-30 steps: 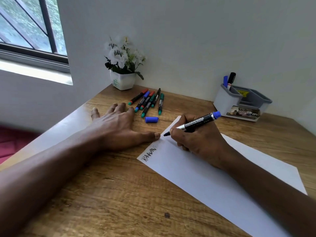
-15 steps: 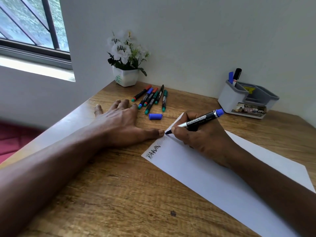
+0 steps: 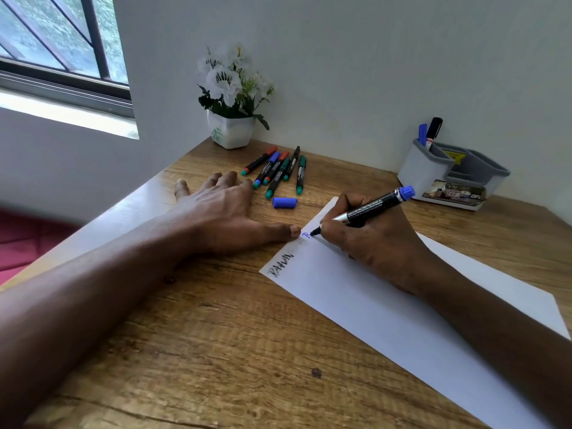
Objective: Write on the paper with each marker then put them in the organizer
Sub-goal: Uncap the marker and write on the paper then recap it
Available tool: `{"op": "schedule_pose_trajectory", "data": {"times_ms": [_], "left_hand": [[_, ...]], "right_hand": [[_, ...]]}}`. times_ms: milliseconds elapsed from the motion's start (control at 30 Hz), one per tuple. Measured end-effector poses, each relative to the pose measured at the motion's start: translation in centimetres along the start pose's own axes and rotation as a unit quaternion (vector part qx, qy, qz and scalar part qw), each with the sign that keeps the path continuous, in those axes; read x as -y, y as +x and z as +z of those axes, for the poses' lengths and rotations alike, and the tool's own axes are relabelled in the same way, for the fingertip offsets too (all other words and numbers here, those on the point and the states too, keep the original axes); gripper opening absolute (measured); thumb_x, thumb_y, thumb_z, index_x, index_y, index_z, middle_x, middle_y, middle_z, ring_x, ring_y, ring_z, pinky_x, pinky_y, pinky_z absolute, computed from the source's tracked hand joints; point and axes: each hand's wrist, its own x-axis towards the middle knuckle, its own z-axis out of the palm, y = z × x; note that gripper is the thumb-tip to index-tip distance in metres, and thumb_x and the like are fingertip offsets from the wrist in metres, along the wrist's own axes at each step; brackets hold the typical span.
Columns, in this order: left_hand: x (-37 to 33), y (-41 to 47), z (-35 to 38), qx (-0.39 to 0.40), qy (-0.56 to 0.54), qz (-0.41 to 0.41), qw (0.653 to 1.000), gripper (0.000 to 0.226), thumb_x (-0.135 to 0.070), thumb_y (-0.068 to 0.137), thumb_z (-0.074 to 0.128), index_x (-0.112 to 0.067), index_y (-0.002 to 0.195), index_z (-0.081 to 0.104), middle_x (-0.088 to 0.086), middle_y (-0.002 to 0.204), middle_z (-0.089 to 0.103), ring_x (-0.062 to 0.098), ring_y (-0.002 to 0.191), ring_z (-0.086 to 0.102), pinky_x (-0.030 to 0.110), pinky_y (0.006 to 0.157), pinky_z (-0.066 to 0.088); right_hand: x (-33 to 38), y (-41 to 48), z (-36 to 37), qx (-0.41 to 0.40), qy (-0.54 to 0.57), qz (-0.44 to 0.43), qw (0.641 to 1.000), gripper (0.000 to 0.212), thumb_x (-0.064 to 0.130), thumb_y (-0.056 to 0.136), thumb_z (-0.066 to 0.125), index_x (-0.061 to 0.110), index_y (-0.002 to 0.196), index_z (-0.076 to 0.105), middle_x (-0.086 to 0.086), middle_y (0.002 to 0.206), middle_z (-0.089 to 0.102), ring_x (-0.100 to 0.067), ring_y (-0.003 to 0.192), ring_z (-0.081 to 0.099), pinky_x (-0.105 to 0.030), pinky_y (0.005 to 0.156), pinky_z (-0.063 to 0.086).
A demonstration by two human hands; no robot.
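— Where is the blue marker (image 3: 371, 207)?
— In my right hand (image 3: 377, 243). The fingers curl round its barrel, and the tip sits on the paper (image 3: 371, 305) at its far left corner, beside a fresh blue letter.
— And the left hand (image 3: 223, 218)?
— It lies flat on the bench (image 3: 201, 351) left of the paper, fingers straight and gripping nothing. The thumb touches the paper's edge, I judge to steady the sheet.
— And the rest?
— The blue cap (image 3: 284, 202) lies just beyond the paper, with the loose markers (image 3: 278, 171) behind it. The organizer (image 3: 433, 171) stands past the paper's far edge.
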Motion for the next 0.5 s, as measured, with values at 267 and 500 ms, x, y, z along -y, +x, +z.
{"op": "schedule_pose_trajectory", "data": {"times_ms": [267,500], "left_hand": [[0.06,0.18,-0.06,0.005,-0.002,-0.002,1.0,0.136,-0.104,0.049,0.028,-0.03,0.162,0.015,0.002,0.172,0.005,0.026,0.158,0.006,0.07,0.12,0.003],[0.07,0.21,0.07,0.002,-0.004,0.0,1.0,0.133,-0.104,0.051,0.031,-0.031,0.162,0.016,0.002,0.172,0.007,0.026,0.157,0.007,0.071,0.119,0.004]], "right_hand": [[-0.05,0.04,0.0,-0.009,0.003,0.006,1.0,0.011,0.012,0.082,0.075,0.011,0.074,0.068,0.009,0.056,0.061,-0.003,0.053,0.054,-0.027,0.056,0.044],[-0.05,-0.01,0.04,-0.027,0.01,0.012,1.0,0.008,0.014,0.082,0.075,0.011,0.077,0.07,0.007,0.058,0.063,-0.003,0.053,0.055,-0.026,0.055,0.046]]}}
